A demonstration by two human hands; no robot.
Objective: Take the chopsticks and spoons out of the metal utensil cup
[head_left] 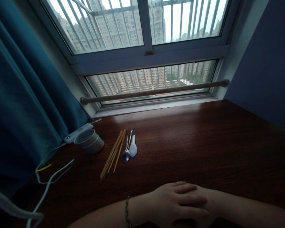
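Note:
My left hand (178, 199) lies flat with fingers stretched out on top of my right hand (212, 207), at the near edge of the dark wooden table (204, 148). A bracelet circles my left wrist. Only a little of the right hand shows beneath the left; its fingers are hidden. Neither hand touches any object. Farther off, left of centre, lie several wooden chopsticks (114, 154), a metal spoon (127, 152) and a small white spoon (133, 147), side by side. A short round cup (89, 141) stands to their left.
A white power strip (77, 133) lies behind the cup, and white cables (49, 177) trail along the table's left side. A teal curtain (21, 104) hangs at left. The window (147, 47) with a wooden rod (154, 91) runs behind the table.

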